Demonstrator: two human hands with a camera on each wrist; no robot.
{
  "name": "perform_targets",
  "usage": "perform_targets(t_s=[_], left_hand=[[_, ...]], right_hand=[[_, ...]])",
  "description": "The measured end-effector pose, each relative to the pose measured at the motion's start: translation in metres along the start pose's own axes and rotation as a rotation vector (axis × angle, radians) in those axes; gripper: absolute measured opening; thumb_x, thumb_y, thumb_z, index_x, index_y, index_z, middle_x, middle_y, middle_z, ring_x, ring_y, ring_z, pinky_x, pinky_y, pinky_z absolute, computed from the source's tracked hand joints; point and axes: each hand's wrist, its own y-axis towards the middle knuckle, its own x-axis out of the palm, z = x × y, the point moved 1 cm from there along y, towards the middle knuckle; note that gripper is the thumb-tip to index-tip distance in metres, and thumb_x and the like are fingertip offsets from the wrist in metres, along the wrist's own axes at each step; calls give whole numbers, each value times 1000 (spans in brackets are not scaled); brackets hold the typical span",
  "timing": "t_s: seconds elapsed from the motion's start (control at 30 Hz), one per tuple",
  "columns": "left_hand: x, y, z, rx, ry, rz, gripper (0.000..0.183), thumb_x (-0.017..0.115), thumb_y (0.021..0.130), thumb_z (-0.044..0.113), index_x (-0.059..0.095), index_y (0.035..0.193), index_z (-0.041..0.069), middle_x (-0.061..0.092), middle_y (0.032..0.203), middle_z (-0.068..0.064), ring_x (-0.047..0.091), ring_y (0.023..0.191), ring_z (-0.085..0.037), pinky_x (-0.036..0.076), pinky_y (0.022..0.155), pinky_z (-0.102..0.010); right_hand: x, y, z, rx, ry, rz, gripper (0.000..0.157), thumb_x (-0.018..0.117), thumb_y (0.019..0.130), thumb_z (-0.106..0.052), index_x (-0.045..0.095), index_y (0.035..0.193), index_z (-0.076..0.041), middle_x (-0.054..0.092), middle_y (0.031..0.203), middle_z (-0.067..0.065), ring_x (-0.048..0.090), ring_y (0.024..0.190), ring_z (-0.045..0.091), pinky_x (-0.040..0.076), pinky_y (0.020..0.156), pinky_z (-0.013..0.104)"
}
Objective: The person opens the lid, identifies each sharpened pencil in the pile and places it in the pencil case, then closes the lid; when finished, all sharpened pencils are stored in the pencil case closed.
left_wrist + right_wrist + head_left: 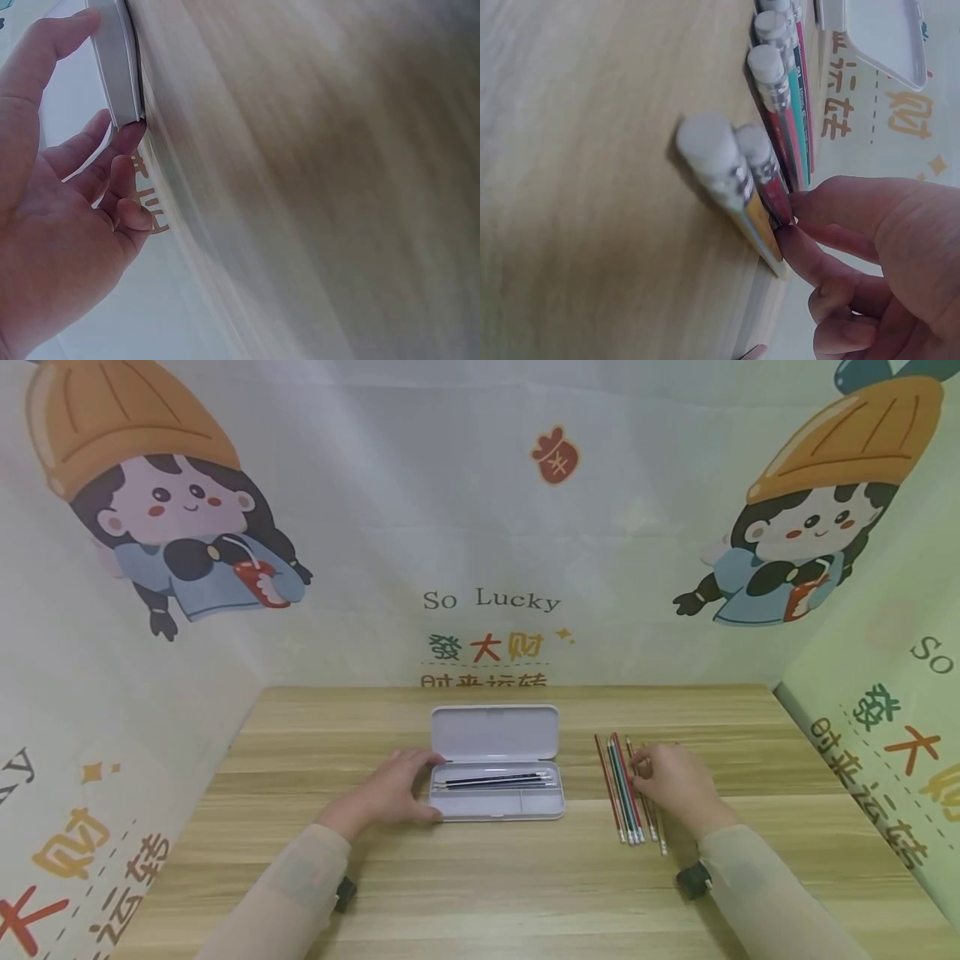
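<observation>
An open white pencil case (495,735) lies on the table, its lid tipped back. Several dark pencils (491,782) lie in its rear compartment. My left hand (390,789) holds the left end of the case, with the thumb at the front corner and fingers toward the hinge side. To the right, my right hand (678,781) is at a group of loose pencils (621,785). Seen from the right wrist, its thumb and forefinger pinch a red pencil (775,196) with a white eraser, right beside a yellow pencil (759,225).
The light wood table (480,885) runs back to a printed cloth wall (360,552), with more cloth at both sides. A small divider splits the front compartment of the case. Other red and green pencils (795,112) lie side by side, eraser ends toward me.
</observation>
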Motion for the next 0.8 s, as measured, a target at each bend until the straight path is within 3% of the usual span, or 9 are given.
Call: perform_targets(t_s=[0.23,0.47,0.8], left_hand=[[-1,0,-1,2,7,3,83,92,71,28,55,142,5,59,145,-16,49,135,-37,39,119,-54],[1,1,-3,11,11,2,83,92,71,29,55,142,5,59,145,-16,50,135,-37,39,119,-54],[1,1,-3,7,9,3,84,92,71,28,55,142,5,58,146,-16,49,136,-37,39,120,-54]], right_hand=[[0,1,-2,56,60,-9,27,79,85,-14,75,108,-1,77,94,14,70,82,27,59,70,45],[3,3,1,91,122,7,29,80,84,-15,75,107,1,74,86,10,63,73,20,53,63,35],[0,-1,-1,124,222,19,35,80,85,-17,73,113,2,77,94,15,71,81,23,60,70,40]])
